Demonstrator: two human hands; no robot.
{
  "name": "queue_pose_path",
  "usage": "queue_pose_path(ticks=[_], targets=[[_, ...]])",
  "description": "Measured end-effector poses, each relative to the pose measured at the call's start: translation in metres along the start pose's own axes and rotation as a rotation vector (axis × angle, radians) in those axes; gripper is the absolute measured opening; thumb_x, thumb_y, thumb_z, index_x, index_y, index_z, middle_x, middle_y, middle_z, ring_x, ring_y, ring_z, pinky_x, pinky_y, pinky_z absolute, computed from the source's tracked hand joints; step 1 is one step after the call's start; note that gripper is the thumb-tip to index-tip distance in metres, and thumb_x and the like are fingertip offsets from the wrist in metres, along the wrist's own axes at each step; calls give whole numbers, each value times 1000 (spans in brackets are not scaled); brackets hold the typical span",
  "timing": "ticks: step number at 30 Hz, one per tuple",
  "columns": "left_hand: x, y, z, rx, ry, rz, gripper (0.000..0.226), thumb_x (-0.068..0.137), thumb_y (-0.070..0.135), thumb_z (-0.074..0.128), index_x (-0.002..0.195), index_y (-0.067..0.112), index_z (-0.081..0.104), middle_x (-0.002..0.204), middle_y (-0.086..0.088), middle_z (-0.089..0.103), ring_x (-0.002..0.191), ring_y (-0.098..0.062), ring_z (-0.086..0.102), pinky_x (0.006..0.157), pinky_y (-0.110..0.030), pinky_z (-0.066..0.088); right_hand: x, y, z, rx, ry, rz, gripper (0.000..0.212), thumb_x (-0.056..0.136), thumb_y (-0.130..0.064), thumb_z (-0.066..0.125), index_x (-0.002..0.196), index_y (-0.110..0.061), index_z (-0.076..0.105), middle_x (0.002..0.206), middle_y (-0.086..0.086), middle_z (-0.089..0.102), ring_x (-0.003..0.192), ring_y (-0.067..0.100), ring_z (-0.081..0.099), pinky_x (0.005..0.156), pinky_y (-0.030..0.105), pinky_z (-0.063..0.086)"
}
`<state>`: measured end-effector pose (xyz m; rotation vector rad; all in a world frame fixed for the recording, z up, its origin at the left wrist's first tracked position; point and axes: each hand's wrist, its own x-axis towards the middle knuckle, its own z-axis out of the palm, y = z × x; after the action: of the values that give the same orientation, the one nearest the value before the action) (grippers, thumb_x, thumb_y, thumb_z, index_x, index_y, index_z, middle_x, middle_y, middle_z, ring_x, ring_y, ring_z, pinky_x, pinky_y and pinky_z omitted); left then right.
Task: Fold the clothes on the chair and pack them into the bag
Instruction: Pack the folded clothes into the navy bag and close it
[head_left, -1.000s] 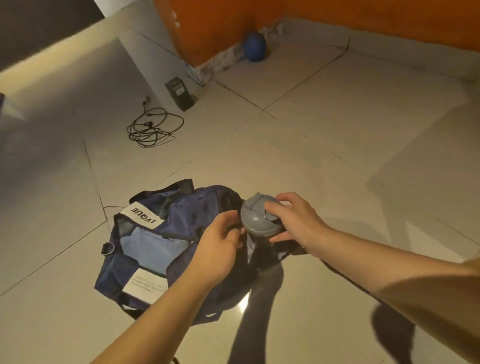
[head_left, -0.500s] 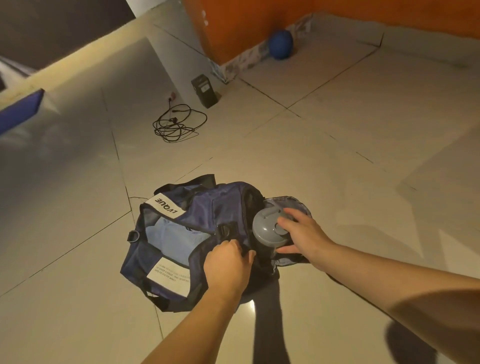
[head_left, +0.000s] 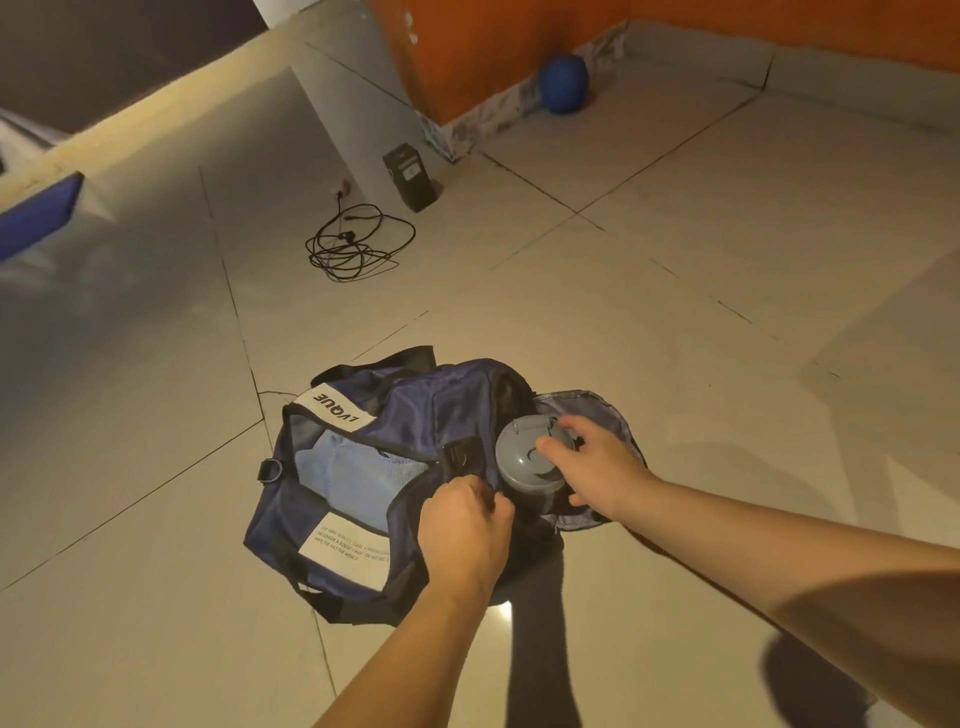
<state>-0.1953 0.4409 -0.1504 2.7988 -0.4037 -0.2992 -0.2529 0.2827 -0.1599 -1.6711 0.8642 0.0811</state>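
The pale tiled floor (head_left: 727, 260) fills almost the whole frame, with dark joints running across it, and an orange wall (head_left: 493, 41) stands along the top edge. In the lower middle of the frame a dark blue bag (head_left: 415, 410) lies on the floor with its top open. It carries a white label (head_left: 335, 408) with the letters LVQUE near its upper rim and a second white label (head_left: 353, 551) with small print on the lower side. Folded light blue clothes (head_left: 353, 473) are inside the bag, visible through the opening on its left half. Both forearms come in from the bottom of the frame. The left hand (head_left: 462, 535) is at the lower right part of the bag, its fingers curled tightly and pinching the dark fabric of the rim. The right hand (head_left: 597, 467) is just to the right of it, fingers bent over the grey lid of a bottle (head_left: 524, 457), with the thumb at the lower side of the lid, so it holds the bottle by the top. The bottle stands upright in the open end pocket (head_left: 587, 405) at the right end of the bag; its body is hidden in shadow. Well above the bag, a black cable (head_left: 358, 244) lies in loose loops on the floor. Near it, at the foot of a white wall corner, stands a small black box (head_left: 413, 176). A blue ball (head_left: 563, 83) rests against the base of the orange wall at the top of the frame.
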Motion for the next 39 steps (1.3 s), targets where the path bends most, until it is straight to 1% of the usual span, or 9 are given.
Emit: queue_pose_path(ticks=[8, 15, 18, 21, 25, 29, 32, 35, 39], targets=[[-27, -9, -20, -272, 51, 23, 19, 96, 33, 65, 77, 30, 62, 70, 8, 62, 64, -10, 59, 57, -19, 39, -4, -9, 23, -98, -57, 25, 53, 86, -51, 70, 122, -27, 40, 106, 1, 59, 93, 22, 65, 85, 45, 61], [-26, 1, -30, -211, 51, 39, 15, 99, 34, 61, 85, 29, 64, 72, 12, 61, 64, -7, 58, 57, -14, 35, -2, -18, 20, -85, -159, -29, 61, 92, -55, 62, 145, -33, 41, 125, -1, 55, 105, 22, 63, 87, 44, 62], [-23, 2, -35, -281, 66, 48, 15, 98, 35, 61, 84, 29, 63, 71, 9, 63, 63, -10, 59, 58, -18, 39, 3, -28, 21, 98, -160, 77, 58, 87, -49, 69, 134, -25, 46, 121, 3, 60, 96, 25, 70, 73, 40, 65], [-18, 1, -38, -270, 41, 61, 16, 98, 36, 61, 83, 30, 61, 71, 8, 63, 63, -10, 58, 58, -21, 39, 5, -26, 29, 220, -115, 147, 48, 88, -47, 71, 122, -20, 50, 116, 7, 63, 94, 28, 70, 71, 40, 65], [-21, 5, -36, -242, 7, 39, 18, 98, 35, 61, 81, 30, 61, 69, 8, 62, 59, -7, 57, 55, -17, 35, 4, -12, 38, -103, -40, 42, 53, 87, -62, 66, 113, -20, 48, 108, 4, 60, 93, 21, 61, 75, 36, 55], [-22, 3, -38, -276, 39, 13, 18, 97, 36, 61, 81, 29, 62, 69, 8, 63, 62, -10, 59, 57, -20, 38, 2, -9, 30, 130, -167, 115, 51, 93, -53, 65, 125, -20, 43, 106, 9, 62, 81, 25, 65, 72, 38, 62], [-21, 7, -38, -193, 31, 22, 17, 99, 39, 60, 85, 29, 62, 70, 10, 62, 61, -7, 58, 53, -18, 34, -3, 2, 27, 20, -240, 56, 49, 97, -41, 64, 133, -24, 36, 102, 9, 64, 80, 23, 68, 66, 31, 60], [-21, 15, -39, -62, 53, 159, 14, 99, 40, 61, 90, 30, 64, 75, 14, 59, 64, -3, 55, 54, -12, 32, -5, 9, 32, -79, -161, 10, 31, 98, -42, 61, 113, -23, 42, 97, 9, 65, 80, 25, 72, 60, 35, 58], [-22, 17, -42, 2, 52, 259, 14, 97, 38, 64, 89, 28, 66, 80, 12, 60, 67, -6, 55, 57, -12, 35, 0, 6, 33, -221, -141, -49, 28, 91, -31, 65, 88, -22, 40, 89, 11, 61, 77, 28, 60, 76, 47, 57]])
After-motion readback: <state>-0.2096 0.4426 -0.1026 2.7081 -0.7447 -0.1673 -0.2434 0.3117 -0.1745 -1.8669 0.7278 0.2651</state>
